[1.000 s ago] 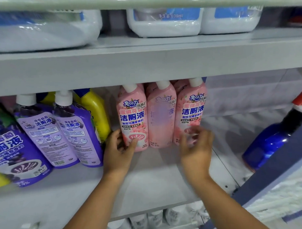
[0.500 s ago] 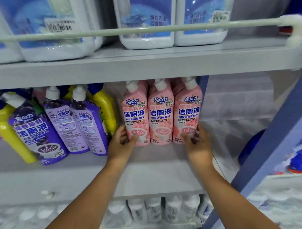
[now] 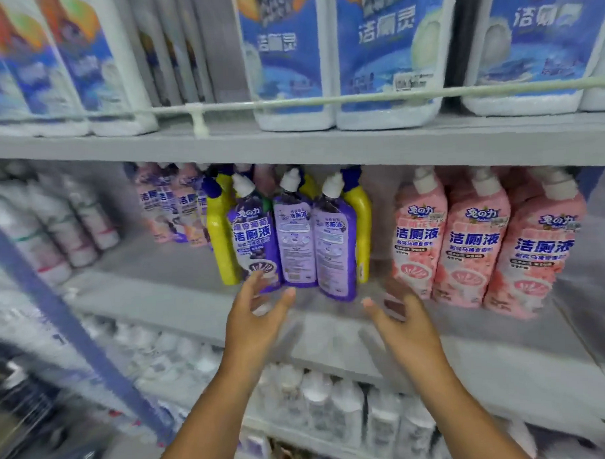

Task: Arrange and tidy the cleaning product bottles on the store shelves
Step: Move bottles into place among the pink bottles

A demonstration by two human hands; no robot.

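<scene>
Both hands (image 3: pixel 259 320) (image 3: pixel 405 323) left pink bottles (image 3: pixel 473 244), nearing purple bottles (image 3: pixel 294 243).

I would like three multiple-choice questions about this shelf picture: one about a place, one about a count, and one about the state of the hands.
1. Where do the pink bottles stand, relative to the purple bottles?
A. On the shelf above
B. To their right, same shelf
C. To their left, same shelf

2. How many purple bottles stand in the front row?
A. One
B. Three
C. Five

3. What are the left hand and the right hand doing?
A. Both open, holding nothing
B. Both gripping a pink bottle
C. The left one holding a yellow bottle

Answers:
1. B: the pink group is on the right part of the same grey shelf.
2. B: three white-capped purple bottles stand side by side, between yellow bottles.
3. A: the fingers are spread before the purple bottles and hold nothing.
</scene>
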